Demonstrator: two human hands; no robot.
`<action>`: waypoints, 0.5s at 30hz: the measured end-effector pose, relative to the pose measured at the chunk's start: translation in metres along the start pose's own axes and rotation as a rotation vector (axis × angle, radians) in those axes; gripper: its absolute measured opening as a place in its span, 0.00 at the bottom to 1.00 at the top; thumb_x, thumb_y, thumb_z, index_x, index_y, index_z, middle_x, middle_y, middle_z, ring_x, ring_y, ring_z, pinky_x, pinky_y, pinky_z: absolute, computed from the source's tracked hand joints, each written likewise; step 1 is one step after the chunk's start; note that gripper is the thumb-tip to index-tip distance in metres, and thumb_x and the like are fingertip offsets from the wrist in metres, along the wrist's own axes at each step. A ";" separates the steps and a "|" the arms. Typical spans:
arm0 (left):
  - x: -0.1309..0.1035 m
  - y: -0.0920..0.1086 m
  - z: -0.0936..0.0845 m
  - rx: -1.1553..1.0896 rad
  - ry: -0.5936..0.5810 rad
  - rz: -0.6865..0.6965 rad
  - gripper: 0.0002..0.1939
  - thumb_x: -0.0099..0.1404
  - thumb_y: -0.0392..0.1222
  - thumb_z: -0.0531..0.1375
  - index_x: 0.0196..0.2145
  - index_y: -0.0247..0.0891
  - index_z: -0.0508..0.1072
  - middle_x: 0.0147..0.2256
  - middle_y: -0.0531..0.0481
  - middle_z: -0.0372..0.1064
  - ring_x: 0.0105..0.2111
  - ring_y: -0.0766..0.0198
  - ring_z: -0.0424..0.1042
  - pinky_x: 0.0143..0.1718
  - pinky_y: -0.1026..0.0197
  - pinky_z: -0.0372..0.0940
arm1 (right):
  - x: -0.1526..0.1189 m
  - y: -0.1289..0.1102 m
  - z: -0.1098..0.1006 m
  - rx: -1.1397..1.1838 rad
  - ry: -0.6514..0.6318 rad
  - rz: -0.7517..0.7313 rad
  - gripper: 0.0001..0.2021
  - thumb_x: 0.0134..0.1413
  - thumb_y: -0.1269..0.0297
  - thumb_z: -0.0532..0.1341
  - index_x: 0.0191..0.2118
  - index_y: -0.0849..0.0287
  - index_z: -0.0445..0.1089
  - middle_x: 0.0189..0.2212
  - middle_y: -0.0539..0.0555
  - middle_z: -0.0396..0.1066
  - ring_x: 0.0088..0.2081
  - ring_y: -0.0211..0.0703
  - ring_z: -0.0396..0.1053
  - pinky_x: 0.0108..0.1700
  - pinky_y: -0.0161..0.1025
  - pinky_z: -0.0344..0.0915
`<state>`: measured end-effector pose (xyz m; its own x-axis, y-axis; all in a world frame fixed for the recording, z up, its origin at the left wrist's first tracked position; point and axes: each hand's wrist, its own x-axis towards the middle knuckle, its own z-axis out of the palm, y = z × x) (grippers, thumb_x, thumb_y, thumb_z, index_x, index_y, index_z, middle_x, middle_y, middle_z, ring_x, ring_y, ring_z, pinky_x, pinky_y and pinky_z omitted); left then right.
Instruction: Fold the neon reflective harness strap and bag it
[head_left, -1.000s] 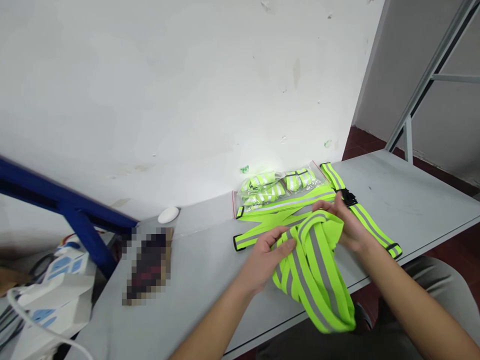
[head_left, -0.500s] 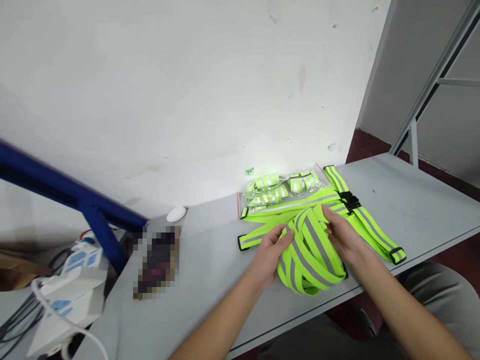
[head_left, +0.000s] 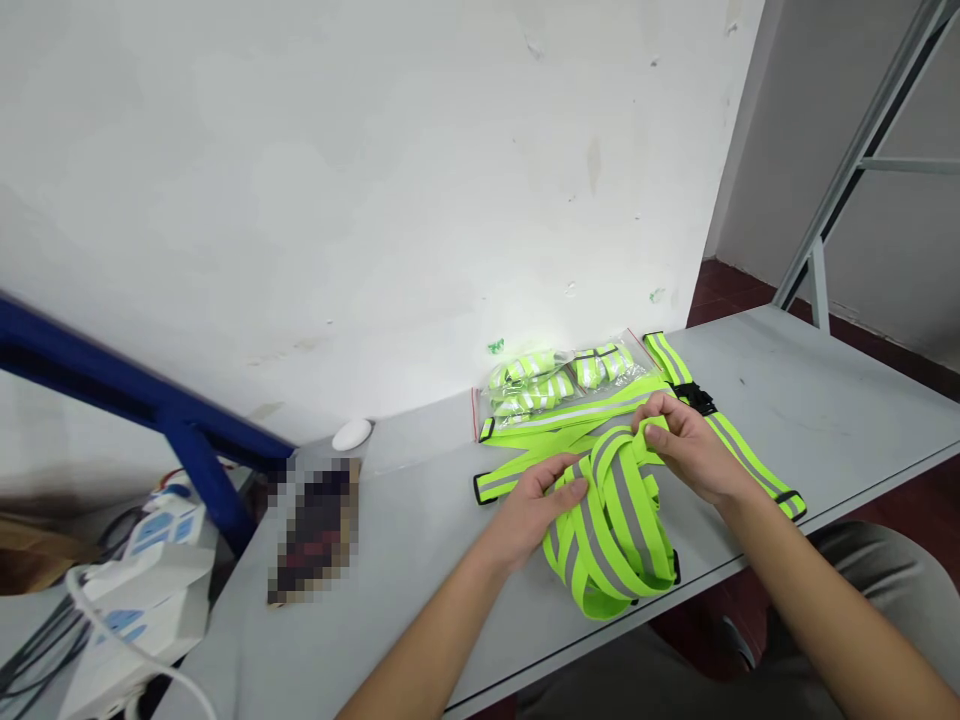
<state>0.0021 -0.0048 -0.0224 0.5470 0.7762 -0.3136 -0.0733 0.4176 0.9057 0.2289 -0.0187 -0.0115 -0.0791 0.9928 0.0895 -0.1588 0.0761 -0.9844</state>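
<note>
A loosely looped bundle of neon-yellow reflective strap [head_left: 622, 520] with grey stripes is held up near the table's front edge. My left hand [head_left: 536, 510] grips its left side, thumb on top. With fingers pinched, my right hand [head_left: 686, 445] holds the strap at the bundle's upper right. Behind it, a reflective strap harness [head_left: 581, 412] of the same colour lies spread out, with a black buckle [head_left: 694, 397] on its right part. Clear plastic bags [head_left: 559, 385] with rolled reflective straps lie against the wall side, partly under or beside the harness.
The grey table [head_left: 420, 520] runs along a white wall [head_left: 375, 200]. At its left are a white oval object [head_left: 352, 434] and a blurred-out item [head_left: 315, 530]. Further left stand a blue metal frame [head_left: 202, 460] and white power strips [head_left: 150, 590] with cables.
My right hand has moved up and turned, pulling at the strap's top right. The bundle has shifted slightly left and down and looks looser. My left hand keeps its grip.
</note>
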 end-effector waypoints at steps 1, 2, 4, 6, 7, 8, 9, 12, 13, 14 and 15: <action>-0.001 0.000 0.000 0.003 -0.007 0.003 0.23 0.55 0.50 0.69 0.47 0.40 0.75 0.46 0.46 0.76 0.43 0.54 0.76 0.43 0.57 0.69 | 0.003 0.001 0.002 0.010 -0.006 0.016 0.18 0.51 0.47 0.65 0.32 0.54 0.61 0.29 0.47 0.63 0.28 0.37 0.61 0.33 0.37 0.62; -0.002 0.000 0.000 0.003 -0.013 0.002 0.23 0.54 0.50 0.69 0.46 0.40 0.76 0.46 0.46 0.76 0.43 0.54 0.76 0.43 0.57 0.69 | 0.006 0.003 0.003 0.011 0.003 0.021 0.18 0.52 0.45 0.64 0.31 0.54 0.61 0.27 0.46 0.62 0.27 0.37 0.60 0.33 0.37 0.62; -0.004 -0.001 0.002 -0.010 -0.013 -0.004 0.24 0.51 0.51 0.71 0.44 0.39 0.76 0.45 0.45 0.76 0.42 0.53 0.76 0.42 0.57 0.69 | 0.013 0.008 0.007 -0.010 0.039 0.015 0.19 0.56 0.44 0.60 0.28 0.55 0.61 0.23 0.46 0.60 0.27 0.37 0.61 0.36 0.38 0.63; -0.005 -0.002 0.004 -0.029 0.016 -0.005 0.26 0.48 0.52 0.72 0.43 0.39 0.76 0.44 0.45 0.77 0.42 0.52 0.76 0.41 0.57 0.69 | 0.017 0.013 0.009 -0.030 0.050 0.007 0.20 0.59 0.45 0.58 0.26 0.56 0.64 0.24 0.48 0.62 0.30 0.39 0.64 0.40 0.40 0.63; -0.005 -0.002 0.005 -0.034 0.044 -0.005 0.27 0.48 0.53 0.72 0.44 0.38 0.76 0.44 0.45 0.77 0.42 0.52 0.76 0.42 0.56 0.69 | 0.017 0.015 0.009 -0.043 0.050 0.007 0.20 0.59 0.45 0.57 0.27 0.56 0.66 0.26 0.49 0.65 0.32 0.41 0.65 0.41 0.41 0.64; -0.005 -0.003 0.007 -0.031 0.081 -0.001 0.28 0.48 0.54 0.71 0.44 0.38 0.75 0.44 0.44 0.77 0.42 0.52 0.76 0.42 0.56 0.69 | 0.016 0.017 0.008 -0.060 0.068 0.005 0.20 0.60 0.44 0.55 0.29 0.56 0.67 0.28 0.51 0.67 0.34 0.42 0.66 0.42 0.41 0.64; -0.004 -0.003 0.008 -0.023 0.127 0.005 0.28 0.49 0.54 0.71 0.45 0.38 0.75 0.44 0.44 0.77 0.42 0.52 0.75 0.42 0.55 0.69 | 0.014 0.017 0.007 -0.078 0.113 -0.004 0.21 0.61 0.43 0.53 0.31 0.56 0.69 0.31 0.52 0.68 0.36 0.44 0.67 0.42 0.42 0.65; -0.001 -0.002 0.009 -0.022 0.267 0.045 0.28 0.51 0.55 0.69 0.46 0.39 0.74 0.46 0.44 0.76 0.44 0.52 0.75 0.45 0.54 0.68 | 0.001 0.009 0.004 -0.176 0.329 -0.130 0.22 0.64 0.43 0.46 0.41 0.53 0.68 0.38 0.54 0.68 0.41 0.46 0.68 0.45 0.45 0.67; 0.000 -0.001 0.010 -0.026 0.306 0.070 0.28 0.51 0.55 0.69 0.46 0.39 0.74 0.46 0.44 0.75 0.45 0.51 0.74 0.46 0.54 0.68 | -0.005 0.004 0.005 -0.233 0.358 -0.212 0.21 0.65 0.44 0.46 0.45 0.52 0.67 0.42 0.55 0.68 0.44 0.47 0.68 0.47 0.46 0.66; 0.001 -0.001 0.010 -0.024 0.337 0.096 0.28 0.51 0.55 0.69 0.46 0.38 0.74 0.47 0.44 0.75 0.46 0.51 0.74 0.46 0.54 0.67 | -0.011 -0.001 0.006 -0.314 0.344 -0.300 0.20 0.65 0.46 0.47 0.49 0.51 0.66 0.46 0.56 0.67 0.48 0.49 0.67 0.51 0.48 0.65; 0.001 0.000 0.010 -0.017 0.363 0.125 0.28 0.52 0.55 0.69 0.46 0.38 0.74 0.47 0.44 0.75 0.46 0.51 0.73 0.47 0.54 0.67 | -0.017 -0.006 0.009 -0.414 0.272 -0.387 0.19 0.65 0.47 0.48 0.53 0.50 0.64 0.51 0.57 0.65 0.52 0.51 0.65 0.54 0.50 0.63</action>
<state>0.0112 -0.0089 -0.0199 0.2024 0.9372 -0.2841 -0.1363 0.3143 0.9395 0.2224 -0.0370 -0.0055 0.1699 0.8699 0.4631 0.2729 0.4100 -0.8703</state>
